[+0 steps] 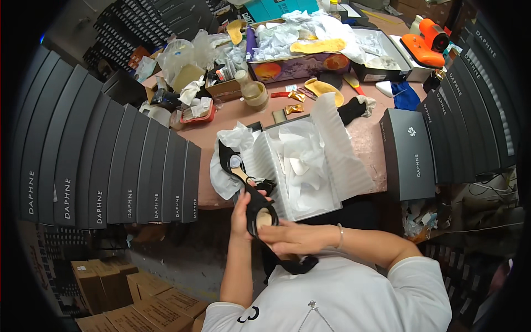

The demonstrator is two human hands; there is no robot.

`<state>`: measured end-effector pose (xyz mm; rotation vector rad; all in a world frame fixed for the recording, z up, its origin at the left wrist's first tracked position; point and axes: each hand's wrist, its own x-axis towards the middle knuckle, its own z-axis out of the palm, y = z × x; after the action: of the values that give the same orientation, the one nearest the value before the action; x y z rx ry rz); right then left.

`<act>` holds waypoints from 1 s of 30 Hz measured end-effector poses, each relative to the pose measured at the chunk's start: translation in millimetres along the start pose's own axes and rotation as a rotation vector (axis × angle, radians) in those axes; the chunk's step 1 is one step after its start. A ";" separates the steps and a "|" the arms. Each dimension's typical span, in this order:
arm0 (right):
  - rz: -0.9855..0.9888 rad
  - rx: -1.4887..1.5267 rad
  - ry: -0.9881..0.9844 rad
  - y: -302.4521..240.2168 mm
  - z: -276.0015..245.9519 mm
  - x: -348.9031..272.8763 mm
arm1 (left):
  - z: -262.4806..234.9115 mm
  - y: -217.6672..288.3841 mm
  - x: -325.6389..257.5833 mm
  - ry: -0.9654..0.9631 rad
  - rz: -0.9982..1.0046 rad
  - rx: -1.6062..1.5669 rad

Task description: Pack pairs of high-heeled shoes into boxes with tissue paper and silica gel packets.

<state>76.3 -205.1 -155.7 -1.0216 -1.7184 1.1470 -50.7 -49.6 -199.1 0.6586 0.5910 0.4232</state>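
"well, where's the black shoe (259,200)?"
"near the open box (314,211), clasped in the left hand (240,214)."
"and the right hand (293,237)?"
"fingers over its opening (whether pinching, one cannot tell)."

black shoe (256,201) — beige insole (264,217), white ribbed foam sheet (338,149), dark grey boxes (402,180), pink tabletop (368,135)

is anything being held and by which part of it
The left hand holds a black shoe with a beige insole by its middle; the right hand touches its near end.
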 end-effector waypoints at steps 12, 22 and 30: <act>0.145 -0.021 -0.095 -18.9 -17.7 -3.5 | 9.6 -15.5 -17.2 -0.026 0.043 -0.141; 0.246 -1.048 0.466 125.3 -98.7 -2.2 | 64.5 -49.6 -67.1 -0.035 -0.182 -0.236; -0.049 -0.864 0.392 1.4 -38.3 6.1 | 83.2 -29.3 -54.9 0.142 -0.021 -0.105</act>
<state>109.8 -188.0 -146.1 -1.5649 -1.9021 0.0916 -34.7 -136.9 -145.2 0.5243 0.7050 0.4810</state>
